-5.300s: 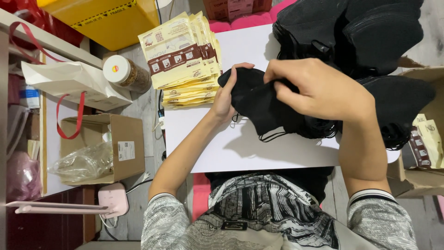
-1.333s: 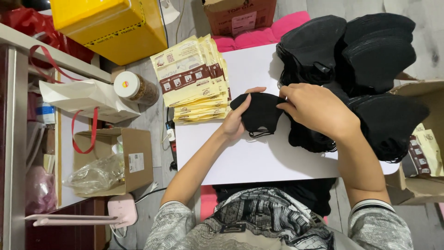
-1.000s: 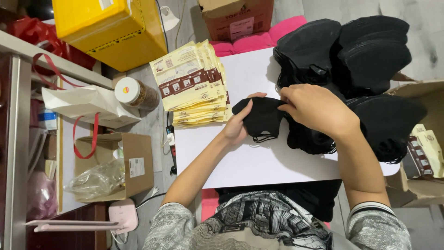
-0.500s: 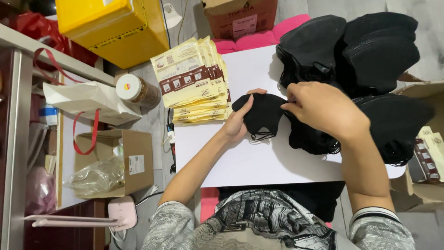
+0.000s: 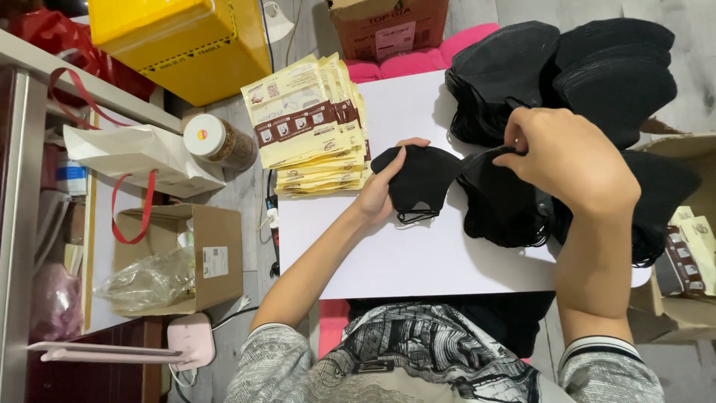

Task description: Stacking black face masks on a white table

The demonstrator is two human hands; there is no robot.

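While the left hand (image 5: 380, 195) pins a folded black mask (image 5: 418, 183) flat on the white table (image 5: 418, 254), the right hand (image 5: 570, 160) is at the loose black mask pile (image 5: 503, 201) just beside it.

Progress, judged from the layout: early-to-mid. One mask is separated out and lies alone on the bare table. Bulk is untouched: the loose pile under the right hand, plus tall black mask stacks (image 5: 567, 67) at the far edge and more black ones to the right. Cream packets (image 5: 313, 127) sit fanned in a stack at the far left of the table; none opened or pulled toward the hands as far as I can see. So nothing bagged yet in view.

Finger state:
- Left: fingers curled around the mask's left edge, thumb on top near the upper rim. Light hold, pressing it to the table, not lifting.
- Right: fingers closed in a pinch on the top edge of the pile; looks like one mask's rim between thumb and forefinger, can't confirm it's only one.

Separated mask sits between the two hands, touching left fingertips, its right edge abutting the pile.

Cardboard box (image 5: 179, 257), jar (image 5: 220, 142) and yellow crate (image 5: 186, 37) on the floor to the left, not involved.
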